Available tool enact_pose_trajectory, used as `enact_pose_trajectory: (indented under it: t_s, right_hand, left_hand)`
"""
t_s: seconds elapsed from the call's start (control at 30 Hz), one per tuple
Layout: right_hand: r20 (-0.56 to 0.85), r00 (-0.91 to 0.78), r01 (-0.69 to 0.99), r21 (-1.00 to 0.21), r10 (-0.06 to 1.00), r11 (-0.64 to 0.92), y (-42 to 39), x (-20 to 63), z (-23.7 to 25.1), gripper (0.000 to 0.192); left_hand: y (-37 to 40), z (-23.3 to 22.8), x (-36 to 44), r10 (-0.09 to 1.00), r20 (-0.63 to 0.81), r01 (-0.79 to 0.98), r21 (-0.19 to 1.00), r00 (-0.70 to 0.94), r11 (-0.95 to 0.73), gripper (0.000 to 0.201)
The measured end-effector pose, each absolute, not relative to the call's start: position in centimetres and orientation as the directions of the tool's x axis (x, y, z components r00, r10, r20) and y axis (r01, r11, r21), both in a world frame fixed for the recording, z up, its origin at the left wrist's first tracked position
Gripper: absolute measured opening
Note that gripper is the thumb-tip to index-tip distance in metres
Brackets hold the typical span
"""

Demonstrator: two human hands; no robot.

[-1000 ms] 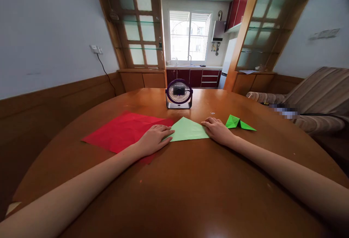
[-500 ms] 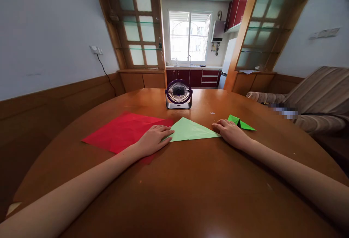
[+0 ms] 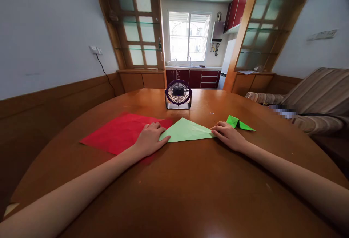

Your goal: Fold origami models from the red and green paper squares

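Lying flat on the round wooden table (image 3: 174,180), the pale green paper triangle (image 3: 187,131) sits just in front of the small purple desk fan (image 3: 178,94). The left hand (image 3: 149,140) rests open, palm down, on the triangle's left corner, overlapping the red sheet (image 3: 120,132) beside it. The right hand (image 3: 228,134) presses flat, fingers extended, on the triangle's right corner, with a bright green folded piece (image 3: 240,122) just beyond it.

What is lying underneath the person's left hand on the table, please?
The left hand rests flat on the left corner of the pale green triangle and the near edge of the red sheet. Whether the two papers overlap beneath the palm is hidden.
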State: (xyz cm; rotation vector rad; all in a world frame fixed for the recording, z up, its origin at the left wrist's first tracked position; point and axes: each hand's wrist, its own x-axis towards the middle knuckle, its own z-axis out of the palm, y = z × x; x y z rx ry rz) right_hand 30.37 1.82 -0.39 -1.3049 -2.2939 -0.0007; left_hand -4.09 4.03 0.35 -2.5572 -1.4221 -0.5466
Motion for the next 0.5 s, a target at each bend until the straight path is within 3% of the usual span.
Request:
enact_pose_trajectory:
  t_s: [0.5]
  right_hand:
    - [0.430,-0.232,0.642,-0.606,0.873,0.469,1.94,29.79,-1.00,0.025]
  left_hand:
    - [3.96,0.47,-4.29,0.756,0.446,0.811,0.104,0.480,-0.576,0.036]
